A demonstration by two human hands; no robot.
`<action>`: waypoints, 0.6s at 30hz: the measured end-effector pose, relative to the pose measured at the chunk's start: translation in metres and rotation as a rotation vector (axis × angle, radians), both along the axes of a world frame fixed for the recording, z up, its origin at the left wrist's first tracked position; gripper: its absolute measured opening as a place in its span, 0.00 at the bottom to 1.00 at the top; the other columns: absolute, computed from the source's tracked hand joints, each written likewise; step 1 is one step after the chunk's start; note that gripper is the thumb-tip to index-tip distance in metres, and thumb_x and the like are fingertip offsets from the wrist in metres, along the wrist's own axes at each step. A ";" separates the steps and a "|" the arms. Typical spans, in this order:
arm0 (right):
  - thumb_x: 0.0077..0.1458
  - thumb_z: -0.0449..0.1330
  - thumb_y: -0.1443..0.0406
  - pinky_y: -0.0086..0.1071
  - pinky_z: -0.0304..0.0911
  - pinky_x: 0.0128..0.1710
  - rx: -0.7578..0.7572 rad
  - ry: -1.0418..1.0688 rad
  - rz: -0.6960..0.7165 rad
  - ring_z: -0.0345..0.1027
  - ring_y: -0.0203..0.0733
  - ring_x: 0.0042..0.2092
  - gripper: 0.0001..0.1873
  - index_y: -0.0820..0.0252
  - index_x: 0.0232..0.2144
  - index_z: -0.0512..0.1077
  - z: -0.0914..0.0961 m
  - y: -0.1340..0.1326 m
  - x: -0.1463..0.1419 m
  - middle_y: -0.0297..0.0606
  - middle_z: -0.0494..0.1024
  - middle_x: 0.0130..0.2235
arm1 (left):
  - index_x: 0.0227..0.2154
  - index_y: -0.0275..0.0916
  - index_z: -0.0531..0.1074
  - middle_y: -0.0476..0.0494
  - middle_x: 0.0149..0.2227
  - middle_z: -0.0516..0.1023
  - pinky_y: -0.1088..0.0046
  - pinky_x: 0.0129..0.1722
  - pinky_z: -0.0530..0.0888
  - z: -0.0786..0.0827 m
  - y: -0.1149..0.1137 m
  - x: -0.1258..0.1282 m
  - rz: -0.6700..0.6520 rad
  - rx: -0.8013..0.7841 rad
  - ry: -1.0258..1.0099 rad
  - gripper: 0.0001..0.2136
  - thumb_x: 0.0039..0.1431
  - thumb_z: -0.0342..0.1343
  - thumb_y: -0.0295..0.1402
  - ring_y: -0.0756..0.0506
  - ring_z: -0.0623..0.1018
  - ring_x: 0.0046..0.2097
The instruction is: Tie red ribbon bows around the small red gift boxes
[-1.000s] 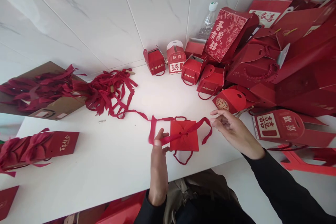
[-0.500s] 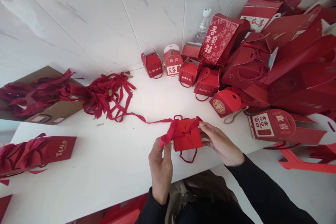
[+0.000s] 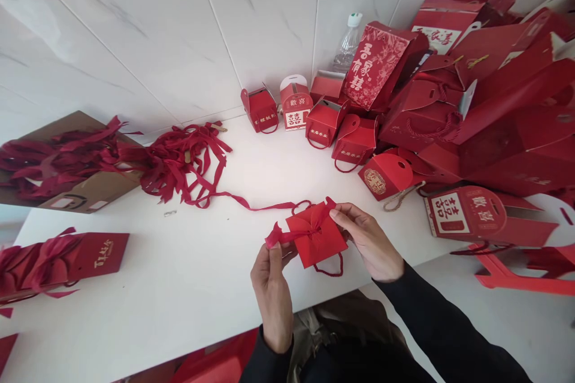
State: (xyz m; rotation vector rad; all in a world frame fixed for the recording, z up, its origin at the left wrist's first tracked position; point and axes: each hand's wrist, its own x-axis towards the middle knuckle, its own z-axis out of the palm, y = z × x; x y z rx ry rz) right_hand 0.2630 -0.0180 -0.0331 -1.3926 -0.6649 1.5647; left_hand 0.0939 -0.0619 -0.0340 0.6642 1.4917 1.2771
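Observation:
A small red gift box (image 3: 316,244) with a folded petal-like top sits on the white table in front of me. A dark red ribbon (image 3: 302,235) crosses its top and is knotted near the middle. My left hand (image 3: 273,287) pinches one ribbon end between thumb and fingers at the box's left. At the upper right, my right hand (image 3: 366,239) pinches the other end, its fingers close to the box's side. Cord handles (image 3: 340,266) stick out at the box's front and back.
A cardboard box (image 3: 112,191) of ribbons stands at the left, with loose ribbons (image 3: 179,161) spilling beside it. Tied red boxes (image 3: 101,258) lie at the left edge. Several red gift boxes (image 3: 377,66) are piled at the right, near a plastic bottle (image 3: 348,45). A red stool (image 3: 516,275) stands lower right.
The gift box has turned clockwise a little. My left hand has moved slightly left and the ribbon end is now drawn out sideways; my right hand has shifted a little left.

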 end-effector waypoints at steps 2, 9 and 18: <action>0.48 0.70 0.47 0.31 0.58 0.30 -0.008 0.009 0.000 0.62 0.37 0.30 0.22 0.57 0.33 0.74 0.001 0.001 0.000 0.31 0.72 0.29 | 0.37 0.37 0.78 0.42 0.39 0.81 0.67 0.42 0.78 0.002 0.001 0.000 -0.017 0.004 0.015 0.17 0.64 0.55 0.48 0.44 0.80 0.41; 0.47 0.72 0.49 0.31 0.54 0.27 0.004 0.041 -0.011 0.61 0.38 0.28 0.25 0.58 0.41 0.76 -0.001 0.012 -0.002 0.32 0.72 0.29 | 0.40 0.42 0.76 0.46 0.39 0.78 0.74 0.37 0.74 0.011 0.015 -0.001 -0.112 0.103 0.146 0.12 0.62 0.59 0.45 0.48 0.76 0.40; 0.49 0.72 0.53 0.31 0.59 0.33 0.189 0.053 -0.074 0.60 0.37 0.32 0.18 0.57 0.33 0.73 0.011 0.015 -0.009 0.31 0.70 0.31 | 0.43 0.46 0.79 0.41 0.50 0.73 0.65 0.49 0.72 0.011 0.027 0.001 -0.173 0.210 0.463 0.12 0.60 0.60 0.44 0.41 0.73 0.54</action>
